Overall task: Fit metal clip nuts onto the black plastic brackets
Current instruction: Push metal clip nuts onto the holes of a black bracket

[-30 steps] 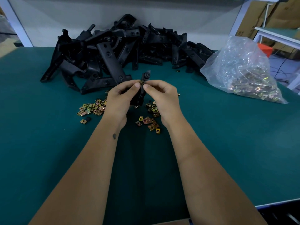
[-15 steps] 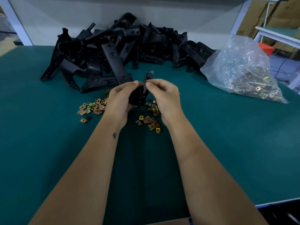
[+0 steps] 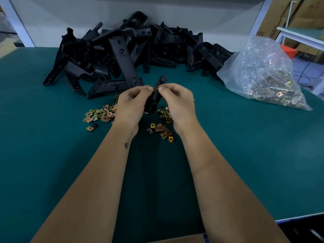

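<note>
A black plastic bracket (image 3: pixel 154 99) stands tilted between my two hands above the green table (image 3: pixel 245 155). My left hand (image 3: pixel 130 104) curls round its lower part, thumb tip up at a small brass clip nut (image 3: pixel 155 88). My right hand (image 3: pixel 177 102) pinches that clip nut against the bracket's edge. The bracket's round upper end (image 3: pixel 163 79) sticks out above my fingers. Loose clip nuts (image 3: pixel 100 114) lie scattered left of my hands and more clip nuts (image 3: pixel 162 129) lie under my right wrist.
A big heap of black brackets (image 3: pixel 133 50) fills the back of the table. A clear plastic bag (image 3: pixel 263 74) with several clip nuts lies at the right. The table's front edge (image 3: pixel 298 217) runs at lower right; cardboard boxes (image 3: pixel 280 16) stand beyond.
Both hands and the bracket have stayed almost in place. My thumbs have drawn closer together on the clip nut at the bracket's edge.
</note>
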A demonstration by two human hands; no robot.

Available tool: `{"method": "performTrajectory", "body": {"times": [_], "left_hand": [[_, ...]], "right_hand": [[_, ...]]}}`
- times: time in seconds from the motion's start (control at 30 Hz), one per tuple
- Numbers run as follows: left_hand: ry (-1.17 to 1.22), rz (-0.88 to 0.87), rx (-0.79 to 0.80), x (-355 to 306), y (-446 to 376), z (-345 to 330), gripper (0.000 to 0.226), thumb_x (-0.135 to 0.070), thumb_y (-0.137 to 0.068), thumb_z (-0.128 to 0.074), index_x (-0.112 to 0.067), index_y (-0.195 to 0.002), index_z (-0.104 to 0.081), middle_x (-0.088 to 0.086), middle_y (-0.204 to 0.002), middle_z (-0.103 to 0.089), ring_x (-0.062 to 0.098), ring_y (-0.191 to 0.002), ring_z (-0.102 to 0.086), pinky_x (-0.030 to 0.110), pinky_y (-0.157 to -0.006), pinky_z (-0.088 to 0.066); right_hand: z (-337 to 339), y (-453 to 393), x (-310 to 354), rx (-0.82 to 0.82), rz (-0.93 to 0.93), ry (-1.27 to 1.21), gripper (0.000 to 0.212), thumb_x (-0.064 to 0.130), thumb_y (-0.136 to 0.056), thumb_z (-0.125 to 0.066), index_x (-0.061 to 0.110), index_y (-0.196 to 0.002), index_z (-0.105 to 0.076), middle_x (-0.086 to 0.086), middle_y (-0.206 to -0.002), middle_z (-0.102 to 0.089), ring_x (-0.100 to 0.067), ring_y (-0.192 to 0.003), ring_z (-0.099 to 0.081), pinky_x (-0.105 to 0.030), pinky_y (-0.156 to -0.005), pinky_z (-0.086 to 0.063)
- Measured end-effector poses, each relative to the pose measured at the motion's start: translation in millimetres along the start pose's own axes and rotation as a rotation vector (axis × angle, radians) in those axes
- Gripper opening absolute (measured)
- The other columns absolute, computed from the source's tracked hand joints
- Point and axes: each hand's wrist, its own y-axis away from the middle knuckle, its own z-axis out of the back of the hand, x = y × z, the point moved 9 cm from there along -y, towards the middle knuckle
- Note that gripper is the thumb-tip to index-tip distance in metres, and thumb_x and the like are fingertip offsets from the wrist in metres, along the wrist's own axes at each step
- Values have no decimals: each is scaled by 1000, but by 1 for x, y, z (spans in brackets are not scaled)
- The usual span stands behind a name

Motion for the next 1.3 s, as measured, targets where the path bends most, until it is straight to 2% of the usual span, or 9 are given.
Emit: {"method": "performTrajectory", "body": {"times": [0.17, 0.33, 0.5, 0.63, 0.77, 0.9, 1.1, 1.2, 1.3], "left_hand": [[-28, -18, -47, 0, 0, 1, 26, -23, -91, -66, -30, -69, -78, 6, -104, -72, 27, -106, -66, 46, -96, -51], [-46, -31, -54, -1, -1, 0, 28, -25, -91, -64, -29, -66, -76, 0, -95, -72, 20, -97, -67, 41, -89, -52], [-16, -9, -25, 1, -1, 0, 30, -25, -94, -63, -26, -67, -76, 3, -99, -72, 26, -110, -64, 53, -106, -46], [-26, 9, 54, 1, 1, -3, 25, -25, -97, -62, -23, -77, -77, 4, -102, -73, 24, -109, -64, 50, -107, -45], [-28, 1, 84, -2, 4, -6, 23, -23, -97, -60, -22, -81, -77, 4, -99, -73, 18, -98, -67, 46, -103, -49], [-35, -13, 77, -2, 4, -7, 19, -24, -97, -61, -21, -85, -76, 8, -102, -73, 29, -108, -66, 51, -104, -47], [-52, -31, 47, -2, 2, -3, 21, -25, -96, -63, -24, -80, -77, 16, -113, -70, 35, -115, -62, 57, -105, -44], [-68, -33, 39, -2, 2, -3, 21, -26, -95, -63, -26, -79, -78, 4, -98, -75, 22, -103, -67, 50, -102, -49], [-66, -26, 71, -3, 3, -5, 18, -36, -91, -66, -30, -81, -80, -6, -92, -77, 11, -95, -70, 38, -94, -52]], "right_hand": [[-1, 1, -1, -25, -10, -4, 14, 12, -87, -68, 20, -75, -71, 3, -76, -67, 1, -69, -59, -10, -58, -47], [-4, 2, -4, -47, -37, -41, 14, 11, -88, -66, 17, -76, -70, 10, -70, -66, 2, -68, -60, -12, -64, -48], [-9, 3, -5, 16, -76, -73, 19, 11, -91, -63, 18, -74, -67, 20, -58, -61, 11, -58, -55, -8, -59, -44], [-9, 3, -7, 62, -107, -78, 22, 13, -93, -61, 21, -72, -65, 22, -55, -58, 11, -55, -52, -10, -61, -42], [-11, 2, -7, 112, -110, -120, 47, 9, -95, -55, 26, -52, -62, 20, -50, -55, 9, -49, -50, -6, -51, -39], [-14, 3, -12, 137, -159, -167, 56, 13, -95, -55, 28, -42, -59, 17, -52, -54, 5, -51, -51, -13, -55, -42], [-10, 2, -9, 116, -146, -84, 29, 18, -93, -62, 24, -65, -65, 19, -57, -59, -1, -68, -54, -22, -72, -40], [-9, 2, -7, 133, -122, -112, 12, 14, -94, -63, 11, -84, -69, 5, -79, -69, -5, -79, -62, -19, -74, -47], [-7, 2, -9, 134, -124, -101, 11, 13, -94, -62, 5, -94, -69, -1, -88, -69, -3, -79, -63, -11, -68, -46]]}}
